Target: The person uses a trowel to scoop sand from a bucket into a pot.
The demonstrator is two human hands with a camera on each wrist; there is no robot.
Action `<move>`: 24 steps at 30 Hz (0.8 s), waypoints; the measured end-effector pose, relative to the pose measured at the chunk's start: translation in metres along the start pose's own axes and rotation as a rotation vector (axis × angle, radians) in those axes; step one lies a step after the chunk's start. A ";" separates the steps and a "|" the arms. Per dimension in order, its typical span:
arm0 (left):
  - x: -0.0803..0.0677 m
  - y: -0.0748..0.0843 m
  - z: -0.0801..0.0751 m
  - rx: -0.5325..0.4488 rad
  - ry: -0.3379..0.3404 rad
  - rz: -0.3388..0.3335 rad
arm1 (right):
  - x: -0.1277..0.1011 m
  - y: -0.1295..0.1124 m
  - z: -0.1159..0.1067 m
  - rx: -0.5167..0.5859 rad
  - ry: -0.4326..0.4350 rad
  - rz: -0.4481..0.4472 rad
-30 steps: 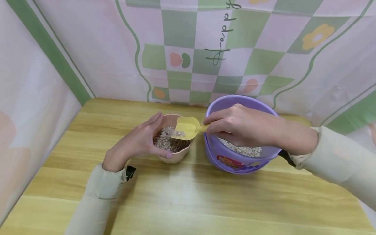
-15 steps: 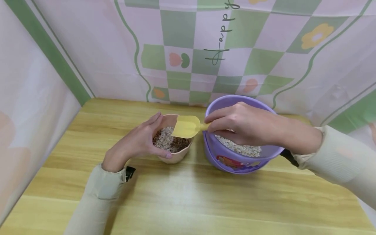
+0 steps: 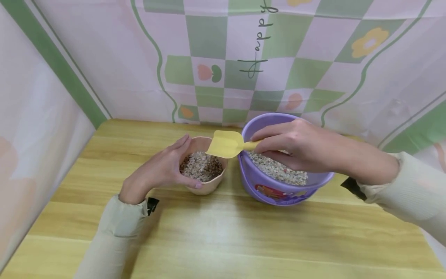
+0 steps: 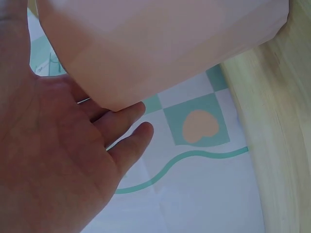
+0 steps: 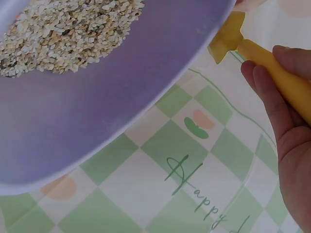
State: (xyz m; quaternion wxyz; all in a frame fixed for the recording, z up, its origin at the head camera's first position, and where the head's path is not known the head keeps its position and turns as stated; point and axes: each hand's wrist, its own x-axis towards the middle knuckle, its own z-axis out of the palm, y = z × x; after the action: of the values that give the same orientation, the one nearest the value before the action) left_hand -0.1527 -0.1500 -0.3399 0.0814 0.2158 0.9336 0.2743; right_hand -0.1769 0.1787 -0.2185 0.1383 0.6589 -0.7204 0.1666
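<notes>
My left hand [image 3: 158, 168] grips a small peach-coloured pot [image 3: 208, 188] by its side, thumb on the near rim and fingers round the far side. Pale gravel [image 3: 196, 161] lies over darker brown material inside it. In the left wrist view the pot's faceted wall [image 4: 155, 48] fills the top, beside the palm. My right hand [image 3: 296, 145] pinches the handle of a yellow toy shovel [image 3: 226, 144]. Its blade, with no gravel showing on it, hangs over the pot's right rim. The right wrist view shows thumb and fingers round the yellow handle [image 5: 277, 70].
A purple bucket [image 3: 246, 180] holding pale gravel [image 3: 290, 176] stands right of the pot, below my right hand. Both stand on a wood-grain table [image 3: 223, 236]. Behind it hangs a green-and-white checked cloth [image 3: 207, 37], and more cloth covers the left side.
The gravel on the shovel's blade has gone, and more pale gravel covers the pot's contents. My right hand has shifted right and slightly up with the shovel. The left hand stays on the pot.
</notes>
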 end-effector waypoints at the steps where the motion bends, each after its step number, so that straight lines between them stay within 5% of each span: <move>1: 0.000 0.001 -0.001 0.001 -0.005 -0.003 | -0.001 -0.001 -0.001 0.001 0.016 0.000; 17: 0.001 0.004 -0.004 0.015 -0.040 -0.021 | -0.032 -0.006 -0.025 -0.122 0.137 0.081; 24: 0.005 0.011 -0.004 0.040 0.006 -0.013 | -0.051 -0.004 -0.029 -0.131 0.247 0.095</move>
State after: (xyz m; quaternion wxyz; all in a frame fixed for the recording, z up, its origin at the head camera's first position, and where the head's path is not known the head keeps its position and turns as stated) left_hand -0.1544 -0.1415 -0.3309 0.0762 0.2103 0.9405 0.2557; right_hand -0.1684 0.2372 -0.2132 0.2605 0.5883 -0.7375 0.2053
